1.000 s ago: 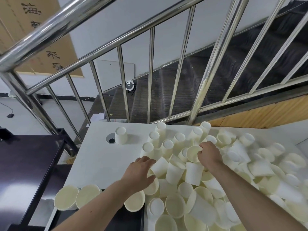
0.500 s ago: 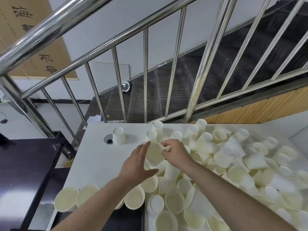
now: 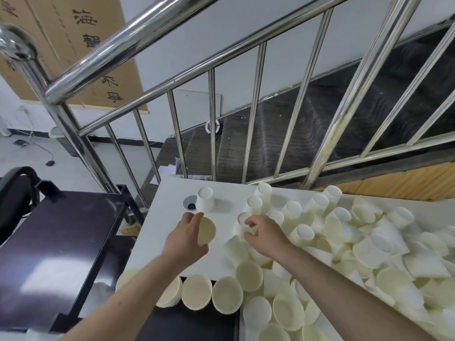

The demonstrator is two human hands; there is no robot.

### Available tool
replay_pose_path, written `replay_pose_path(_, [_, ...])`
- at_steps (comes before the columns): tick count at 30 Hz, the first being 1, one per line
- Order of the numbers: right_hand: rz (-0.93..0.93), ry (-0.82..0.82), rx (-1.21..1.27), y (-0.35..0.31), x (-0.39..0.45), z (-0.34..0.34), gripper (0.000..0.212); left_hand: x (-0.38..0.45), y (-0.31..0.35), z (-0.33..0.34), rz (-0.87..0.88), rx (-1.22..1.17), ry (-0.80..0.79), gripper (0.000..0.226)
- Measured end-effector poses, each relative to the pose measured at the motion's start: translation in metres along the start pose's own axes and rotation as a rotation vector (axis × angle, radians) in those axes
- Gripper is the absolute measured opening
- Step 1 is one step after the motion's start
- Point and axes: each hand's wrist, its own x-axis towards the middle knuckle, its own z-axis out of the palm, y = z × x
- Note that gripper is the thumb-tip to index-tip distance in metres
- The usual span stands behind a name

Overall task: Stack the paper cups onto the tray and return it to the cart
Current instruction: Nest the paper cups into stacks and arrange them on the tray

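Two hands work over the white bench. The left hand grips one paper cup with its open mouth turned toward the camera, fingers curled over the far rim and thumb at the near rim. The right hand is just to its right, fingers curled onto a cup at the near-left edge of the heap; whether it truly pinches that cup cannot be told.

Just beyond the left hand an upside-down cup stands alone beside a round cable hole in the bench. To the right of the right hand, and spreading well away from it, a loose pile of paper cups covers the bench, some upright, some inverted, many on their sides. Below both forearms a row of cups lies mouth-up at the near bench edge, over a dark tray. To the left of the left arm stands a dark cart. Beyond everything a steel stair railing rises.
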Motion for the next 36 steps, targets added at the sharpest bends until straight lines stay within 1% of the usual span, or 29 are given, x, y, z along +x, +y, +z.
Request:
replay_pose_path(3, [-0.016,-0.143,-0.220,0.001,0.011,0.017,0.052,0.007,-0.020,-0.002,-0.074,0.060,-0.055,0.077])
replay_pose_path(5, [-0.026,-0.194,-0.306,-0.003,0.018,0.031,0.057,0.011,-0.030,0.001,-0.098,0.076,-0.086,0.075])
replay_pose_path(9, [-0.060,-0.255,-0.454,-0.012,0.025,0.050,0.052,0.021,-0.041,0.012,-0.116,0.095,-0.147,0.073])
replay_pose_path(13, [-0.083,-0.288,-0.529,-0.017,0.033,0.062,0.045,0.028,-0.044,0.021,-0.120,0.114,-0.198,0.072])
replay_pose_path(18, [-0.105,-0.278,-0.541,-0.014,0.038,0.066,0.025,0.034,-0.046,0.028,-0.114,0.098,-0.220,0.072])
replay_pose_path(21, [-0.123,-0.247,-0.534,-0.015,0.039,0.063,0.020,0.035,-0.046,0.029,-0.109,0.092,-0.219,0.073])
replay_pose_path(25, [-0.176,-0.172,-0.519,-0.021,0.039,0.055,0.023,0.036,-0.046,0.030,-0.098,0.080,-0.210,0.074])
replay_pose_path(28, [-0.192,-0.144,-0.501,-0.022,0.037,0.054,0.024,0.035,-0.046,0.031,-0.099,0.074,-0.212,0.074])
replay_pose_path(36, [-0.166,-0.204,-0.481,-0.014,0.033,0.070,0.022,0.030,-0.049,0.035,-0.092,0.082,-0.238,0.078])
